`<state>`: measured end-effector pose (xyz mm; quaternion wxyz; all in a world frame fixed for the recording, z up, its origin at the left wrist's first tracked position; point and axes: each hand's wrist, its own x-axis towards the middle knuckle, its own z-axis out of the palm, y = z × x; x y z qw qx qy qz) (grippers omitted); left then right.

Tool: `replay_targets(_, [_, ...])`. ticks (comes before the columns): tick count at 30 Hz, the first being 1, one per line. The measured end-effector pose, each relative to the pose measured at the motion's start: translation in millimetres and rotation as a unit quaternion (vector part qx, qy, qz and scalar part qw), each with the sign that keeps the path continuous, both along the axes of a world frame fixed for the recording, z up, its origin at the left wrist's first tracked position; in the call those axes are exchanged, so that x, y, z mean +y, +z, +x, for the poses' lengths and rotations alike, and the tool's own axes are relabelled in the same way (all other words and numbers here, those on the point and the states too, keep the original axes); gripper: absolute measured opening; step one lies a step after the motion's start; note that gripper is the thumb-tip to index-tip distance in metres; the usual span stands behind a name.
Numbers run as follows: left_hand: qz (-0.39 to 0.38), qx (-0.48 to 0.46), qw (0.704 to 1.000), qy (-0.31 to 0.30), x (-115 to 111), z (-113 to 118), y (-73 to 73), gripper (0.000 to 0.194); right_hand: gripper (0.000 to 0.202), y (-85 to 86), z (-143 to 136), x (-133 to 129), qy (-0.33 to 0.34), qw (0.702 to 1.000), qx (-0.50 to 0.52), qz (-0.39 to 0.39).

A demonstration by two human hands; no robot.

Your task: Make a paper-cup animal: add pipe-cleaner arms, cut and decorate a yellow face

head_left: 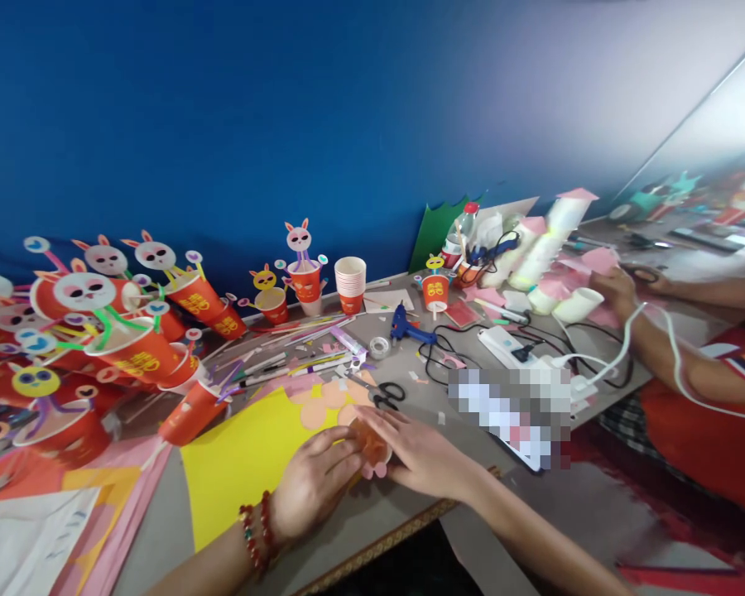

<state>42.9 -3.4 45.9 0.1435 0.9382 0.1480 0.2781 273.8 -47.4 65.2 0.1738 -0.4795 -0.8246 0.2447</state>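
Between my two hands, low over the table's front part, is an orange-red paper cup (371, 442), partly covered by fingers. Small pink rounded paper pieces (376, 471) show at its lower edge. My left hand (315, 478), with red beads at the wrist, curls its fingers against the cup's left side. On the other side, my right hand (423, 451) lies along the cup, its fingers over the top and right. Black-handled scissors (387, 396) lie just beyond my fingers. Peach paper circles (323, 404) and a yellow sheet (239, 468) are left of them.
Red cups with rabbit faces (140, 356) crowd the left. A cup stack (350, 285), blue glue gun (410, 326) and tape roll (378, 348) stand or lie farther back. A power strip (502, 348) with cables is at right, near another person's hands (617, 290).
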Motion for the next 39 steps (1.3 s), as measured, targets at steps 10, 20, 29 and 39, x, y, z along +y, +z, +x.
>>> replay_targets(10, [0.013, 0.024, 0.999, -0.020, 7.9, 7.0, 10.3, 0.031, 0.084, -2.7, 0.3, 2.2, 0.008, 0.998, -0.015, -0.055])
replay_targets(20, [-0.015, 0.030, 0.997, -0.066, 15.0, 7.3, -5.5, 0.022, 0.093, -9.4, -0.2, 3.3, -0.001, 0.997, -0.028, -0.067])
replay_targets(29, [-0.023, 0.072, 0.993, -0.087, 19.9, 8.4, 1.1, 0.012, 0.092, -8.4, -1.7, 1.7, -0.013, 0.995, -0.045, -0.084])
replay_targets(39, [-0.010, 0.078, 0.992, -0.098, 22.7, 8.8, 11.8, 0.018, 0.101, 36.0, 42.4, 36.7, 0.068, 0.985, -0.024, -0.159])
